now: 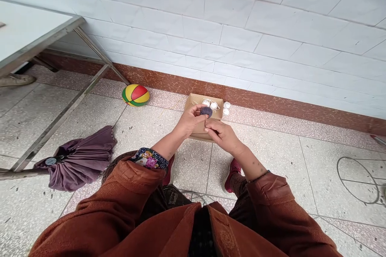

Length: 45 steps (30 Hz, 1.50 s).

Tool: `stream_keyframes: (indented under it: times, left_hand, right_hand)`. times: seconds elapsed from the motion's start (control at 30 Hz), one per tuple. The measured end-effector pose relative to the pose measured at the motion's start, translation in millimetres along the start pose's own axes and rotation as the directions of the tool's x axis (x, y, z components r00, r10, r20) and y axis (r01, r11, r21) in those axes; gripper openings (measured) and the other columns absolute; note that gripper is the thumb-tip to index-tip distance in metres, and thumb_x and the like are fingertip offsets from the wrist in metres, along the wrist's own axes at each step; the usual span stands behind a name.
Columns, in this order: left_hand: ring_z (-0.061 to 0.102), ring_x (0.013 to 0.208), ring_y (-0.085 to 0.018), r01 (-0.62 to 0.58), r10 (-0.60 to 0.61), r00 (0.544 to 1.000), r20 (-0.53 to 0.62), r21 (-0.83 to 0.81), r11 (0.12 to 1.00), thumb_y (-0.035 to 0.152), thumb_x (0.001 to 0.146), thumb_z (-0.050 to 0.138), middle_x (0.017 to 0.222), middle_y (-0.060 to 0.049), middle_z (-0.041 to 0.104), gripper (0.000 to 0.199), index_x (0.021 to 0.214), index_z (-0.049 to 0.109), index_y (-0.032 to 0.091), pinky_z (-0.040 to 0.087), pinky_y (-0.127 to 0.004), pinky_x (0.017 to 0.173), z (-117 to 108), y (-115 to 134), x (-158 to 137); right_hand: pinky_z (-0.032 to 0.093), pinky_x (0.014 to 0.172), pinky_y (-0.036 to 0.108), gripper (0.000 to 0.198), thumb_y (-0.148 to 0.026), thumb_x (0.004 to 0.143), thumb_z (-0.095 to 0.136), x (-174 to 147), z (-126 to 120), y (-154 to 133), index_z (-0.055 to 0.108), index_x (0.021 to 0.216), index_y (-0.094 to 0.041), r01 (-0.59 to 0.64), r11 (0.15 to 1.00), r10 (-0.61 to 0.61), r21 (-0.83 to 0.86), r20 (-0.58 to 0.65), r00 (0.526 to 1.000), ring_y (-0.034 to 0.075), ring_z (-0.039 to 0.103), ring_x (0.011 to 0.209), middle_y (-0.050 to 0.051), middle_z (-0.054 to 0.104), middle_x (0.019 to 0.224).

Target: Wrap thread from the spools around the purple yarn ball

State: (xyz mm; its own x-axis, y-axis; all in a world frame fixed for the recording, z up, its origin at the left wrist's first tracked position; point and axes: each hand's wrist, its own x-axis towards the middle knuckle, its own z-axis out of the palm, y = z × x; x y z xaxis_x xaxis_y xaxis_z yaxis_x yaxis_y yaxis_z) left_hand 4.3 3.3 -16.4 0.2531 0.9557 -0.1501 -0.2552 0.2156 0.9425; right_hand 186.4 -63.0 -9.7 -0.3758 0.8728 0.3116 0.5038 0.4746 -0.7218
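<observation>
My left hand (191, 121) grips a small ball of dark purple-grey yarn (206, 111) between thumb and fingers. Close by on the right, my right hand (219, 131) is closed in a pinch, with a short dark strand running up from its fingertips toward the ball. Both hands are held over an open cardboard box (191, 100) on the floor. Inside the box lie small white balls (214, 105) with loose white strands, partly hidden behind the yarn ball and my fingers. Two more white round pieces (226, 108) sit on the floor against the box's right side.
A colourful ball (136, 95) rests by the wall, left of the box. A folded purple umbrella (81, 160) lies beside the metal-legged table (60, 32). On the right stands or lies a thin wire ring (357, 180). The tiled wall (241, 28) closes off the far side.
</observation>
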Motion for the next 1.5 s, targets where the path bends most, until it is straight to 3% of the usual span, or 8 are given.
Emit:
stream_keyframes:
  times: [0.13,0.4,0.63,0.87,1.03,1.2,1.37,1.5]
  left_hand:
    - [0.068,0.093,-0.015,-0.014,0.01,0.999,0.046,0.082,0.997,0.021,0.066,0.092,0.102,-0.002,0.077,0.046,0.107,0.071,0.02,0.053,-0.035,0.095,1,-1,-3]
    - [0.068,0.091,-0.014,0.037,-0.026,0.922,0.387,-0.02,0.999,0.026,0.07,0.096,0.1,-0.002,0.076,0.043,0.106,0.072,0.02,0.053,-0.032,0.09,8,4,-16]
    - [0.07,0.102,-0.018,0.086,-0.024,0.962,0.271,-0.222,0.971,0.031,0.074,0.094,0.11,-0.006,0.077,0.04,0.108,0.076,0.019,0.054,-0.035,0.096,5,3,-10]
    - [0.069,0.1,-0.018,0.03,-0.028,0.999,0.047,-0.058,0.998,0.026,0.07,0.089,0.108,-0.005,0.078,0.038,0.105,0.075,0.019,0.053,-0.037,0.1,-1,1,-2]
    - [0.069,0.096,-0.017,-0.01,-0.005,0.994,0.109,0.139,0.99,0.022,0.066,0.093,0.106,-0.003,0.078,0.046,0.107,0.071,0.019,0.053,-0.037,0.099,2,2,-7]
    - [0.069,0.094,-0.015,-0.004,-0.006,0.947,0.32,0.031,1.0,0.022,0.068,0.094,0.101,-0.001,0.075,0.059,0.122,0.069,0.024,0.052,-0.035,0.095,6,3,-15]
    - [0.07,0.104,-0.019,0.03,0.028,0.945,0.326,-0.172,0.985,0.028,0.073,0.093,0.114,-0.006,0.077,0.046,0.116,0.077,0.022,0.053,-0.035,0.099,7,7,-13]
    - [0.069,0.101,-0.018,0.055,-0.02,0.986,0.163,-0.212,0.976,0.028,0.072,0.09,0.107,-0.005,0.077,0.036,0.105,0.078,0.02,0.053,-0.036,0.1,3,4,-5]
  right_hand:
    - [0.059,0.086,0.036,0.023,-0.04,0.112,0.06,4,-19,-9,0.076,0.102,-0.026,0.039,0.997,-0.03,0.067,-0.139,0.99,0.022,0.072,0.089,0.004,0.078,0.095]
    - [0.056,0.08,0.036,0.029,-0.044,0.107,0.059,13,-23,18,0.071,0.089,-0.025,-0.232,0.968,0.25,0.093,-0.357,0.9,0.022,0.067,0.082,0.003,0.073,0.086]
    - [0.056,0.079,0.035,0.016,-0.03,0.104,0.06,3,9,31,0.075,0.104,-0.024,-0.28,0.958,0.264,-0.06,-0.195,0.945,0.025,0.072,0.091,0.007,0.079,0.097]
    - [0.059,0.088,0.036,0.018,-0.03,0.108,0.061,0,3,9,0.078,0.104,-0.025,-0.04,0.995,0.039,-0.091,-0.017,0.999,0.023,0.074,0.095,0.006,0.08,0.099]
    - [0.06,0.086,0.039,0.024,-0.042,0.109,0.061,7,-20,-5,0.078,0.1,-0.027,-0.021,0.999,0.027,0.033,-0.195,0.98,0.024,0.072,0.089,0.006,0.079,0.095]
    - [0.057,0.082,0.038,0.026,-0.044,0.107,0.06,13,-24,11,0.072,0.092,-0.026,-0.185,0.979,0.204,0.087,-0.393,0.897,0.022,0.069,0.083,0.004,0.076,0.089]
    - [0.053,0.073,0.033,0.023,-0.04,0.105,0.059,8,1,28,0.07,0.092,-0.025,-0.303,0.952,0.302,0.036,-0.265,0.916,0.022,0.066,0.078,0.003,0.072,0.083]
    - [0.056,0.082,0.035,0.017,-0.033,0.105,0.06,2,13,18,0.073,0.097,-0.026,-0.204,0.977,0.195,-0.061,-0.126,0.973,0.024,0.071,0.09,0.006,0.076,0.094]
